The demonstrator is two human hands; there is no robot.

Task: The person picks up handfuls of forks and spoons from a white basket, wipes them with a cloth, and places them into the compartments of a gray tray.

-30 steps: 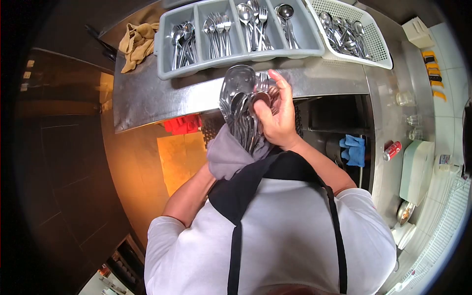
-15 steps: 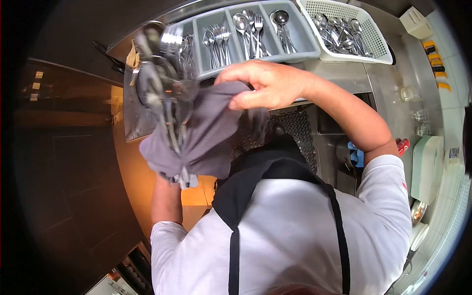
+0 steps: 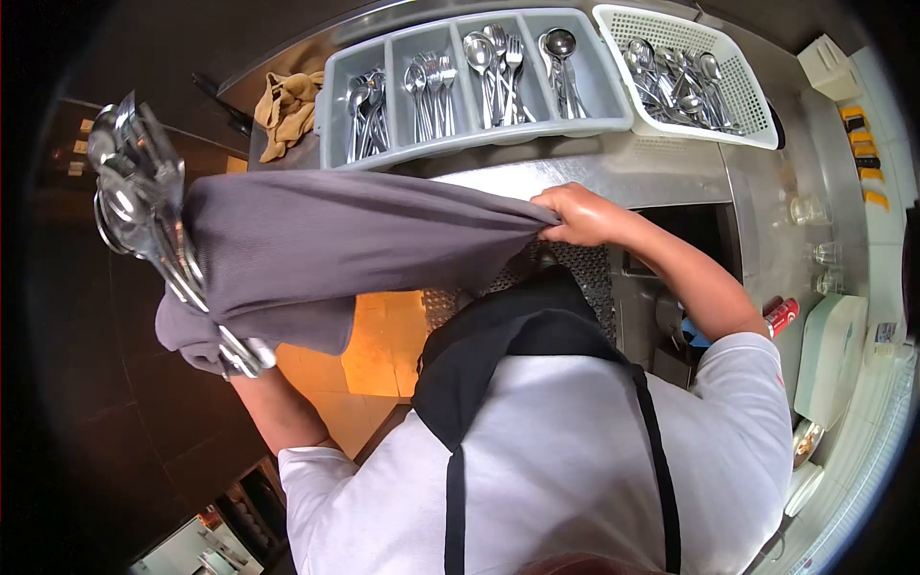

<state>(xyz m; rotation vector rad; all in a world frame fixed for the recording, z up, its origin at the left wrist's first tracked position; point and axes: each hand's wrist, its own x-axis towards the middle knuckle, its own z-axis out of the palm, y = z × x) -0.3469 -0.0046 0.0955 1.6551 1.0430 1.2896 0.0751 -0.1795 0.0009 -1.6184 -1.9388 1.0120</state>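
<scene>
A grey-purple cloth stretches between my two hands. My right hand pinches one end of it, fingers closed, in front of the cutlery tray. At the far left, a bundle of forks and spoons fans out upward, its handle ends poking from the lower side of the cloth. My left hand is wrapped in the cloth around these handles, so its fingers are hidden; only my left forearm shows below. Past the cloth lies the grey cutlery tray, with spoons, forks and ladle-like pieces sorted in its compartments.
A white perforated basket of mixed cutlery stands right of the tray. A tan cloth lies at the tray's left. Glasses, a red can and a pale green box are along the right side.
My left hand has swung out to the left with the cutlery bundle. My right hand has moved right, pulling the cloth taut. The tan cloth is now uncovered.
</scene>
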